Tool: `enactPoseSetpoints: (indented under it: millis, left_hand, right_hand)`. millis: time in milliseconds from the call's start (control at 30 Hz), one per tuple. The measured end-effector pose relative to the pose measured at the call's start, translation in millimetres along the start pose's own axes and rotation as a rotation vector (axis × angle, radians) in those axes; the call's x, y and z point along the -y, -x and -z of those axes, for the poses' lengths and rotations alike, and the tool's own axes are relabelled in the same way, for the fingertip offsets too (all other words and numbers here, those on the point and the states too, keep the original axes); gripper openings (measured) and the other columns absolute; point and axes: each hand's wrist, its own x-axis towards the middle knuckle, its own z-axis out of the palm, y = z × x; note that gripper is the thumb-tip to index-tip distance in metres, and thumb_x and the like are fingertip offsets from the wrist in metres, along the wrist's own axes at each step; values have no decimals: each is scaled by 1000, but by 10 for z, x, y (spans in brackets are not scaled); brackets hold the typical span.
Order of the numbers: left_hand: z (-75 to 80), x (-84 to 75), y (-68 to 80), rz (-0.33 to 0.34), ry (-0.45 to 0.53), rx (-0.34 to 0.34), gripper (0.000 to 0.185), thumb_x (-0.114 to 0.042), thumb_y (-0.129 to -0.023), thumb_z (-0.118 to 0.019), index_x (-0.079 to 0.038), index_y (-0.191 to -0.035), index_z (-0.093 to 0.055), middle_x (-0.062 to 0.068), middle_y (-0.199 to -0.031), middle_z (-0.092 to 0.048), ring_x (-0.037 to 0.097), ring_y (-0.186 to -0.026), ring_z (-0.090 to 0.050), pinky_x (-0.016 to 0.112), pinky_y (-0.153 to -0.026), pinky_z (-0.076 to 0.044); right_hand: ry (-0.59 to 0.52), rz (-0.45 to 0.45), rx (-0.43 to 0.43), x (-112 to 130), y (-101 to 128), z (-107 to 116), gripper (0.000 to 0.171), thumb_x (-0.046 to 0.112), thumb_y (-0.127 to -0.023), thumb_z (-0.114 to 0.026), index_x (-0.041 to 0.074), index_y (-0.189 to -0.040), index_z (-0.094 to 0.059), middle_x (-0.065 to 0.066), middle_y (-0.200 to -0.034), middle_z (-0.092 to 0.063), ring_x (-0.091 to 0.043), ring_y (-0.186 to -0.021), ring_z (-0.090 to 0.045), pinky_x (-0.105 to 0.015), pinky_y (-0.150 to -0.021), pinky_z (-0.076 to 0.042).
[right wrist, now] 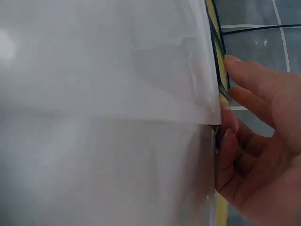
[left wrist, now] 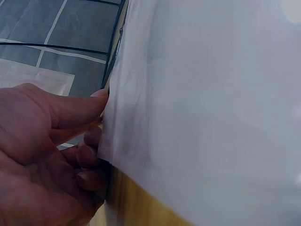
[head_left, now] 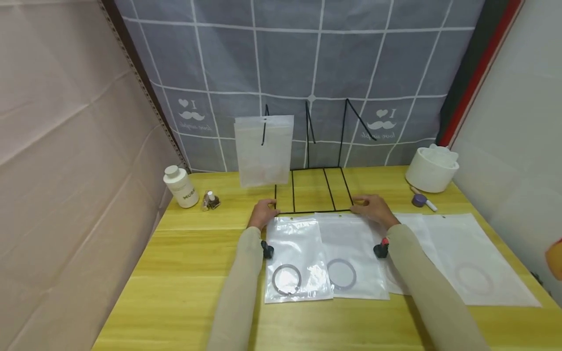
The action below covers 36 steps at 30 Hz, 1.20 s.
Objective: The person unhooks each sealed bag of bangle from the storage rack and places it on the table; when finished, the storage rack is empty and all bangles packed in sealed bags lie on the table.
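A black wire display rack with upright hooks stands at the back of the table. My left hand grips its front left corner, thumb on the wire and fingers curled below in the left wrist view. At the front right corner, my right hand holds the wire between thumb and fingers. A white translucent bag hangs from the leftmost hook. Between my forearms lie two overlapping clear-and-white zip bags, each with a ring shape near its bottom. Their top edges are close to the rack's front wire.
More white bags lie on the right, partly under my right forearm. A white bottle and small items stand back left. Back right are a white round container and a small purple object. A grey grid curtain hangs behind.
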Motion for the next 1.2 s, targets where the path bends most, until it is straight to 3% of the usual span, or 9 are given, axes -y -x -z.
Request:
enactPoseSetpoints:
  millis: [167,433,500,600,733,867,1000,1133,1200]
  left_hand:
    - [-7,-14,7,-9,0,-2,45,-12,-97,-68,-5,-141,-60,14,-146,-56,32,-138,-48,46,-109,-45]
    - [60,22,-33,-2,2,3,45,-14,-97,-69,-7,-140,-60,14,-145,-57,29,-130,-56,45,-104,-48]
    - [91,33,-30,5,-5,18,45,-17,-97,-68,-8,-141,-60,14,-139,-62,26,-118,-62,41,-96,-52]
    - [179,62,-8,17,28,18,44,-22,-99,-66,-10,-141,-60,16,-121,-69,25,-91,-64,35,-70,-51]
    - [435,40,87,-23,130,-105,37,-25,-102,-63,-9,-134,-66,18,-100,-66,26,-77,-60,30,-54,-40]
    - [818,-124,162,-186,203,-358,29,-25,-101,-62,-6,-122,-73,15,-97,-66,26,-82,-60,32,-61,-46]
    - [1174,-318,134,-386,210,-543,27,-18,-100,-64,-4,-122,-72,15,-113,-64,32,-98,-56,44,-88,-46]
    - [1339,-456,61,-445,163,-531,33,-17,-99,-65,-11,-131,-68,13,-136,-57,35,-121,-48,53,-107,-36]
    - [1356,-493,44,-435,153,-499,35,-17,-98,-65,-14,-133,-67,10,-139,-56,32,-124,-46,54,-106,-38]
  right_hand:
    - [68,4,7,-35,-41,-4,63,43,-91,-73,12,-144,-57,-27,-140,-56,-43,-125,-53,-58,-103,-44]
    - [111,34,-22,13,-64,-44,57,41,-92,-73,11,-139,-61,-24,-137,-60,-44,-126,-55,-60,-104,-43]
    - [102,33,-22,16,-64,-64,56,39,-92,-73,11,-139,-62,-23,-137,-60,-44,-126,-54,-60,-104,-43]
    - [87,25,-8,19,-56,-99,56,39,-92,-74,10,-138,-62,-23,-137,-60,-44,-128,-53,-60,-105,-42]
    - [72,12,13,4,-51,-141,55,38,-91,-75,11,-137,-62,-22,-137,-60,-45,-131,-51,-60,-107,-41]
    - [77,8,10,-11,-42,-147,54,38,-91,-75,11,-137,-63,-22,-136,-60,-45,-131,-50,-61,-107,-40]
    - [75,-2,14,-5,-43,-106,56,40,-90,-76,12,-137,-63,-23,-137,-59,-45,-132,-50,-61,-108,-39]
    - [67,-22,18,-5,-48,-51,57,42,-90,-76,13,-137,-62,-23,-141,-56,-46,-135,-47,-63,-110,-36]
    - [61,-26,16,-14,-46,-53,58,43,-89,-76,13,-137,-63,-23,-143,-55,-46,-135,-46,-63,-110,-35]
